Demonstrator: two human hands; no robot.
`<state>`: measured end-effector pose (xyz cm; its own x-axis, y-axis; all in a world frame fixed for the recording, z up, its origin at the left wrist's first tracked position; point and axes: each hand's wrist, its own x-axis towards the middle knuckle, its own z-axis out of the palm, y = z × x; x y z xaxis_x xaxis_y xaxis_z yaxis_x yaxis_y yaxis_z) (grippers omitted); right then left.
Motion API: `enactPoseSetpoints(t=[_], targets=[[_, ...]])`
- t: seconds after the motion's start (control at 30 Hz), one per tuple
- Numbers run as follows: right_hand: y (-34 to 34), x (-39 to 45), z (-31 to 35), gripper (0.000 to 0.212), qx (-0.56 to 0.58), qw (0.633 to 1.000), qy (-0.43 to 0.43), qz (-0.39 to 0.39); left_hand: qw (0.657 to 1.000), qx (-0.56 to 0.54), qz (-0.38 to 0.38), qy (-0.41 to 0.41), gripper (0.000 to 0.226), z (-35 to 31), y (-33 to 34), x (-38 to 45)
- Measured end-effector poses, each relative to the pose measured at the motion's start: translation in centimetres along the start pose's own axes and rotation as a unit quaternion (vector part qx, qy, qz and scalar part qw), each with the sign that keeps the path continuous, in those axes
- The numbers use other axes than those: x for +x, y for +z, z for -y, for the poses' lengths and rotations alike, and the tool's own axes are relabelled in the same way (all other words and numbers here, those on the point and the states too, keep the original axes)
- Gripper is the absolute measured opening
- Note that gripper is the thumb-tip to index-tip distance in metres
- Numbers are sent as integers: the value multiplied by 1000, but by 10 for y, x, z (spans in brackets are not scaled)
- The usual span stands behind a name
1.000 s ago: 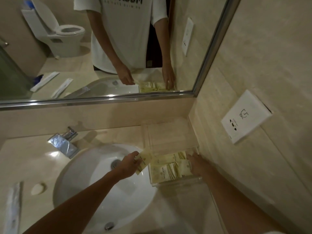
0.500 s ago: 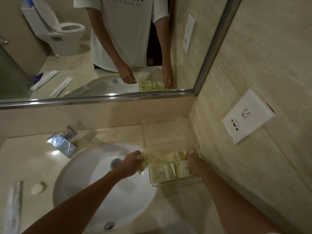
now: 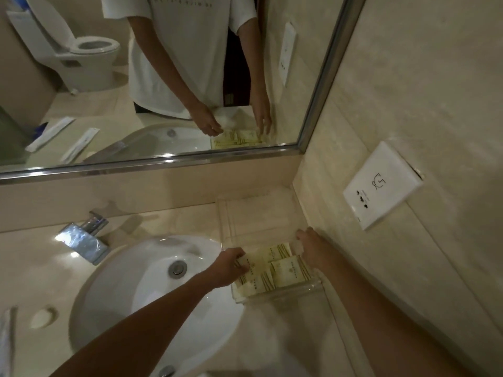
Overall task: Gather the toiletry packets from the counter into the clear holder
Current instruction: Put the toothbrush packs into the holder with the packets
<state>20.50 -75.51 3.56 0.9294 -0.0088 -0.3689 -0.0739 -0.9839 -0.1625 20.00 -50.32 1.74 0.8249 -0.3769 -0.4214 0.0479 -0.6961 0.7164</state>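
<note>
Left hand (image 3: 230,265) is pinched on a packet (image 3: 249,263), pressing it down at the left edge of the clear holder (image 3: 313,288). Looks like it is seating that packet onto the stack, so I'd call this the tail of a placing step. Right hand (image 3: 313,247) sits at the holder's far right side next to the wall, fingers loosely spread, palm down. Probably steadying the holder or keeping the packets from fanning out; I can't tell if it grips anything.

Packets (image 3: 288,269) already lie flat and overlapping inside the holder, near its front wall. The holder stands on the counter (image 3: 294,336) in the corner, just beside the sink (image 3: 152,289), with its right side close to the wall.

Around it: tap (image 3: 85,240) behind the sink, wall socket (image 3: 381,186) on the right, mirror (image 3: 163,77) above. A long white wrapped item (image 3: 6,341) lies at the far left counter edge, well apart; too blurred to identify. A small round thing (image 3: 40,318) sits near it.

Obstructions: corner is tight, so the right hand has little room. Sink is open right beside the left hand, so a slipped packet could drop in.
</note>
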Motion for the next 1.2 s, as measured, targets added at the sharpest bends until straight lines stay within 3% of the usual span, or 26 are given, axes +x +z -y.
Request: enactPoseSetpoints(t=[0.23, 0.57, 0.67, 0.83, 0.97, 1.2], targets=[[-33, -2, 12, 39, 42, 997, 7, -58, 999, -37, 36, -2, 26, -36, 46, 33], [-30, 17, 1, 25, 42, 996, 38, -72, 999, -23, 20, -11, 18, -59, 74, 63], [-25, 21, 0, 22, 47, 996, 41, -61, 998, 58, 34, 19, 15, -51, 75, 65], [-20, 23, -1, 18, 42, 997, 54, -39, 961, 257, 38, 95, 50, -44, 76, 64], [-17, 24, 0, 12, 48, 997, 55, -37, 930, 340, 30, 140, 74, -43, 85, 61], [-13, 24, 0, 11, 68, 996, 49, -31, 905, 397, 14, 153, 70, -43, 88, 59]])
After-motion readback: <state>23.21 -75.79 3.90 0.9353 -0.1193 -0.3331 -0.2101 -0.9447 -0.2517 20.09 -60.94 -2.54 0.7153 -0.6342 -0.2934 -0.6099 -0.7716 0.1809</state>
